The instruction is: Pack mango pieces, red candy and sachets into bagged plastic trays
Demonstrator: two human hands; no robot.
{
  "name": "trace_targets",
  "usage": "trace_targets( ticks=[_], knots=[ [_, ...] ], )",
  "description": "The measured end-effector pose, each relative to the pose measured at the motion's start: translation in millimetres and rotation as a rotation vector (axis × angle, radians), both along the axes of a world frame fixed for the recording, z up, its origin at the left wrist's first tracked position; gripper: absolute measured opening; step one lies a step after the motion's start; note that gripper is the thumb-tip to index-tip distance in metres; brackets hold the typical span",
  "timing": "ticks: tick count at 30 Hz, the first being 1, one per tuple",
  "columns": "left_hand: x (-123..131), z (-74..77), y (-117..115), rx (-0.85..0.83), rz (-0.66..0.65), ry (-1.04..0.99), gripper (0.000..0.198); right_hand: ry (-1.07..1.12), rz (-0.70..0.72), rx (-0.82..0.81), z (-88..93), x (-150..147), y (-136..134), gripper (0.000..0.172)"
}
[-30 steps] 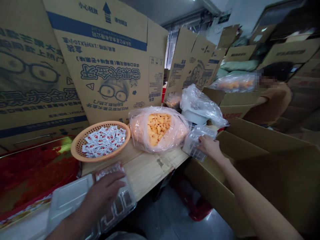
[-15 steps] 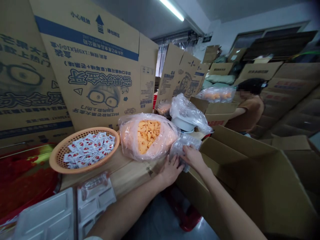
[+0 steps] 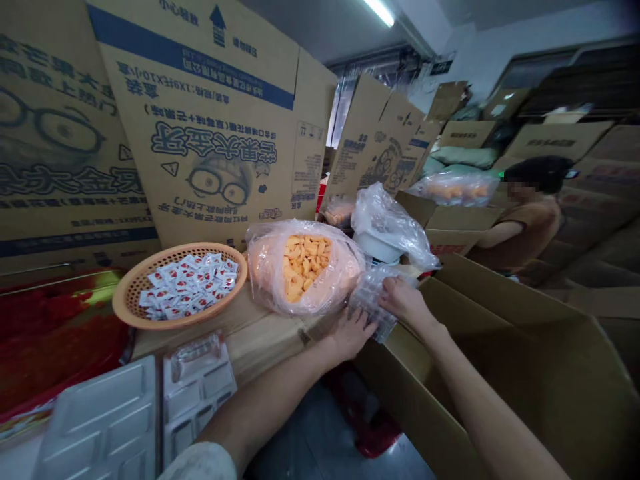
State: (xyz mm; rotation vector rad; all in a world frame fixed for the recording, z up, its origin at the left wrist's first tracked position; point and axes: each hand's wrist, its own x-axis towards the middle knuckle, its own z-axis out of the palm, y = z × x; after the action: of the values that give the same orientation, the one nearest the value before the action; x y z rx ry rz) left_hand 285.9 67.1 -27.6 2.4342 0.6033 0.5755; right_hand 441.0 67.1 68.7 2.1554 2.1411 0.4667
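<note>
My right hand [image 3: 404,301] is closed, its fingers pinched on clear moulded plastic trays [image 3: 371,288] at the table's right edge. Against the near side of the same plastic lies my left hand [image 3: 353,332], fingers spread and open. Just left of the hands sits a big clear bag [image 3: 260,283] with orange, curved pieces [image 3: 306,263] showing through its opening. A white bowl [image 3: 376,248] stands behind the trays, draped with a crumpled plastic bag [image 3: 385,210]. What the right fingertips grip is partly hidden by the hand.
An orange basket [image 3: 125,303] of small printed sachets [image 3: 193,283] stands left, beside a red tub [image 3: 55,333]. Compartment trays [image 3: 103,420] lie in front. A deep open carton [image 3: 520,347] borders the right. Cardboard panels [image 3: 220,133] rise behind; a person [image 3: 530,213] is at far right.
The view has swung slightly left, so things sit further right in the picture. Both hands stay at the clear plastic trays, the right still pinching and the left still spread.
</note>
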Motion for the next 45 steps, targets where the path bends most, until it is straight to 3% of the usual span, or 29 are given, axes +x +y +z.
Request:
trace_targets(
  ticks=[3, 6, 9, 10, 12, 14, 16, 19, 21, 23, 25, 28, 30, 34, 37, 41, 45],
  knots=[
    [2.1, 10.9, 0.6, -0.315, 0.082, -0.182, 0.054, 0.019, -0.060, 0.136, 23.6, 1.5, 7.0, 0.018],
    [6.4, 32.2, 1.4, -0.545, 0.218, -0.289, 0.030, 0.026, -0.033, 0.252, 40.5, -9.3, -0.1, 0.019],
    [-5.0, 58.6, 2.5, -0.790, 0.312, -0.458, 0.054, 0.021, 0.131, 0.393, 42.8, -38.5, -30.8, 0.018],
    [-14.9, 66.6, 2.9, -0.929, 0.263, -0.564, 0.058, 0.022, 0.241, 0.445, 41.5, -51.4, -44.6, 0.019],
    [-44.1, 79.8, 2.9, -1.249, 0.042, -0.790, 0.056, -0.030, 0.434, 0.553, 38.8, -78.9, -71.9, 0.019],
    [-83.3, 89.3, 0.0, -1.464, -0.158, -0.910, 0.049, -0.044, 0.568, 0.563, 37.9, -106.4, -93.9, 0.018],
    [-129.7, 96.5, -6.1, -1.446, -0.147, -0.880, 0.040, 0.021, 0.741, 0.494, 39.5, -132.0, -106.6, 0.021],
    [-206.0, 104.5, -14.1, -1.330, -0.047, -0.739, 0.052, 0.206, 0.925, 0.381, 44.4, -163.3, -104.8, 0.022],
    [-252.3, 108.3, -15.2, -1.328, 0.014, -0.595, 0.054, 0.322, 0.945, 0.415, 46.8, -180.2, -91.0, 0.025],
    [-287.0, 111.3, -15.0, -1.310, -0.004, -0.415, 0.045, 0.411, 0.926, 0.431, 45.8, -197.6, -72.5, 0.032],
    [-307.5, 113.1, -15.4, -1.255, -0.025, -0.214, 0.039, 0.504, 0.954, 0.250, 39.4, -217.7, -56.1, 0.041],
    [-321.2, 112.4, -14.8, -1.184, -0.015, 0.031, 0.040, 0.713, 0.971, -0.272, 19.5, -246.3, -45.3, 0.040],
    [-328.6, 109.8, -12.7, -1.143, 0.043, 0.069, 0.041, 0.903, 0.874, -0.502, 1.0, -257.8, -47.0, 0.036],
    [-349.9, 100.9, -12.0, -0.974, 0.238, -0.103, 0.038, 1.291, 0.543, -0.534, -36.0, -262.0, -57.7, 0.036],
    [-359.1, 90.1, -19.0, -0.927, 0.300, -0.171, 0.054, 1.507, 0.338, -0.564, -48.1, -261.1, -64.0, 0.039],
    [-354.6, 74.7, -32.8, -1.086, 0.255, -0.312, 0.050, 1.619, 0.238, -0.545, -34.5, -262.8, -65.5, 0.046],
    [-350.1, 67.0, -47.6, -1.223, 0.436, -0.584, 0.040, 1.661, 0.175, -0.532, -15.5, -251.5, -53.0, 0.049]
  ],
)
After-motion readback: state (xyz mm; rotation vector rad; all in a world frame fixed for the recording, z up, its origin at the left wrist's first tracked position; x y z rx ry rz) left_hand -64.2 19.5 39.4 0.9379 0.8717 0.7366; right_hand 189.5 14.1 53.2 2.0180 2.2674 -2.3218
